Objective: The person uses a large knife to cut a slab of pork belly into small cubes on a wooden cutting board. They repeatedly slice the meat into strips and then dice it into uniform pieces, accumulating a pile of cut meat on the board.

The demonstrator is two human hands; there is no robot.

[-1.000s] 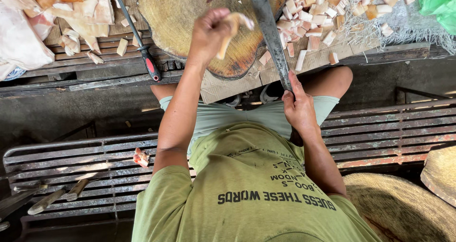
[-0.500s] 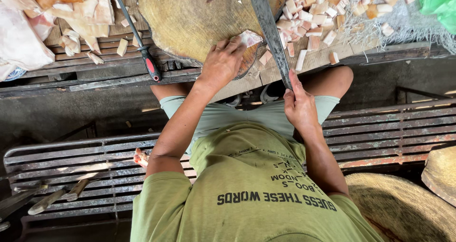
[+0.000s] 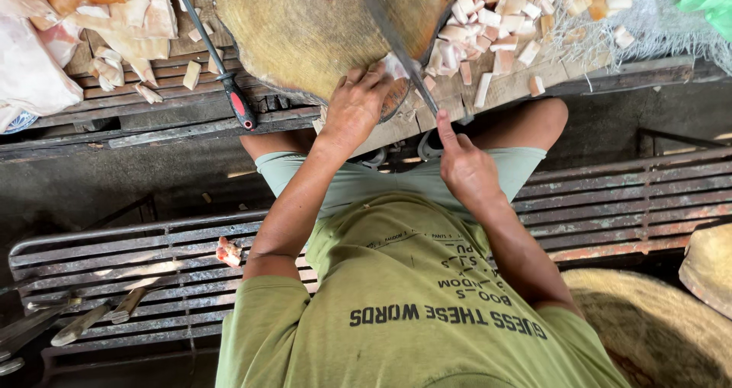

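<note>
Pale meat strip (image 3: 395, 65) is being pinned against the near edge of the round, worn wooden chopping block (image 3: 305, 30) by the left hand (image 3: 354, 106), fingers pressing flat on it. Long dark cleaver blade (image 3: 389, 33) is being gripped by the right hand (image 3: 463, 167), closed around its handle, just beside the strip.

The long dark cleaver blade (image 3: 393, 41) runs off the top edge beyond the right hand's (image 3: 465, 167) fingers; the small pale piece (image 3: 395, 66) lies half-hidden under the left hand's (image 3: 354, 110) fingertips.
</note>
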